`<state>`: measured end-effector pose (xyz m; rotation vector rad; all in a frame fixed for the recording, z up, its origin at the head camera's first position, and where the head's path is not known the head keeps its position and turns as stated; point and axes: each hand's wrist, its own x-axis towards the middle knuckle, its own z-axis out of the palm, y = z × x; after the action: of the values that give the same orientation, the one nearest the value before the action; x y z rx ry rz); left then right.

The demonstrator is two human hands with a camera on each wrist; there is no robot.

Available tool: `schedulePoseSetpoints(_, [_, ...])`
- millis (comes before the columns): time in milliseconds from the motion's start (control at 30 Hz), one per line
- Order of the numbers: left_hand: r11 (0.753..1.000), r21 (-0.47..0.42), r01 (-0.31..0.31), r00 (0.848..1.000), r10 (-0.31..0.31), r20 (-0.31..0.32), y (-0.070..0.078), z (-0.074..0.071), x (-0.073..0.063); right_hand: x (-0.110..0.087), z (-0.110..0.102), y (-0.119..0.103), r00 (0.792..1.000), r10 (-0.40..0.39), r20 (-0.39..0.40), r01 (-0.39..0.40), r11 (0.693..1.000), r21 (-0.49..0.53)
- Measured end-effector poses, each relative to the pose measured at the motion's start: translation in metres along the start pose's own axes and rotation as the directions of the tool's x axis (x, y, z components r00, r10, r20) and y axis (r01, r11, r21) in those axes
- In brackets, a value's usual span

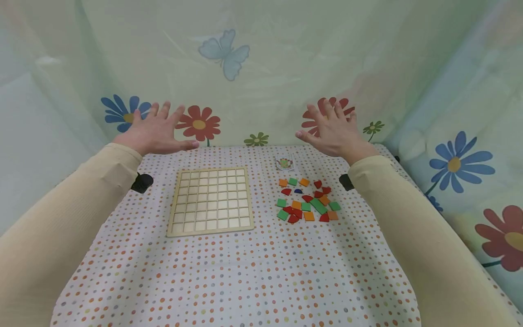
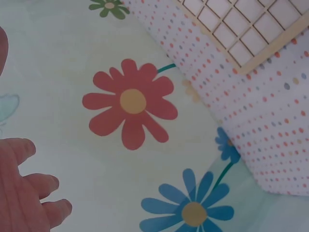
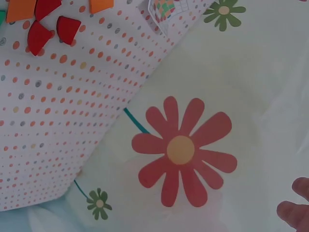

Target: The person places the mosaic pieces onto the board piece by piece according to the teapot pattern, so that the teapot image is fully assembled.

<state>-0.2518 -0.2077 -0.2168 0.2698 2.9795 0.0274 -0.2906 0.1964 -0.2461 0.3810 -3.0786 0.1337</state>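
On the dotted tablecloth, the gridded wooden board bears no coloured pieces; these lie loose to its right, so the work looks unstarted. Beyond them sits a printed card. Farther, the left hand and right hand hover, fingers spread, holding nothing.
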Motion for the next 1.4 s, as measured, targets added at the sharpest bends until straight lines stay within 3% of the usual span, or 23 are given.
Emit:
schedulePoseSetpoints(167, [1.0,-0.019,0.002,1.0,-0.002,0.014,-0.004,0.004,-0.003,0.003,0.004,-0.002,1.0,-0.024,0.007,0.024,1.0,-0.005])
schedulePoseSetpoints(300, [0.996,-0.087,-0.031,0.999,0.032,0.002,-0.009,0.018,-0.004,0.004,0.009,0.0,0.999,-0.042,0.01,0.042,0.999,0.009])
schedulePoseSetpoints(400, [0.985,-0.164,-0.053,0.998,0.055,0.008,-0.013,0.038,-0.005,0.001,0.015,0.007,0.999,-0.049,0.019,0.048,0.998,0.047])
schedulePoseSetpoints(633, [0.933,-0.36,-0.006,0.995,0.042,0.093,-0.022,0.095,-0.007,-0.004,0.033,0.026,0.997,-0.025,0.077,0.008,0.977,0.211])
schedulePoseSetpoints(800, [0.92,-0.392,0.023,0.987,0.042,0.157,-0.024,0.128,-0.007,-0.004,0.051,0.033,0.993,0.005,0.114,-0.042,0.945,0.326])
schedulePoseSetpoints(967, [0.925,-0.38,-0.024,0.978,0.101,0.184,-0.025,0.151,-0.001,-0.001,0.073,0.04,0.987,0.059,0.147,-0.112,0.915,0.388])
schedulePoseSetpoints(1167, [0.922,-0.386,0.003,0.956,0.111,0.273,-0.031,0.166,0.007,0.008,0.097,0.042,0.982,0.065,0.175,-0.138,0.886,0.443])
schedulePoseSetpoints(1300, [0.927,-0.375,0.023,0.936,0.111,0.333,-0.034,0.167,0.008,0.014,0.103,0.042,0.97,0.102,0.22,-0.19,0.883,0.43])
schedulePoseSetpoints(1400, [0.93,-0.367,0.008,0.933,0.125,0.338,-0.037,0.164,0.009,0.022,0.105,0.042,0.966,0.137,0.218,-0.217,0.889,0.403])
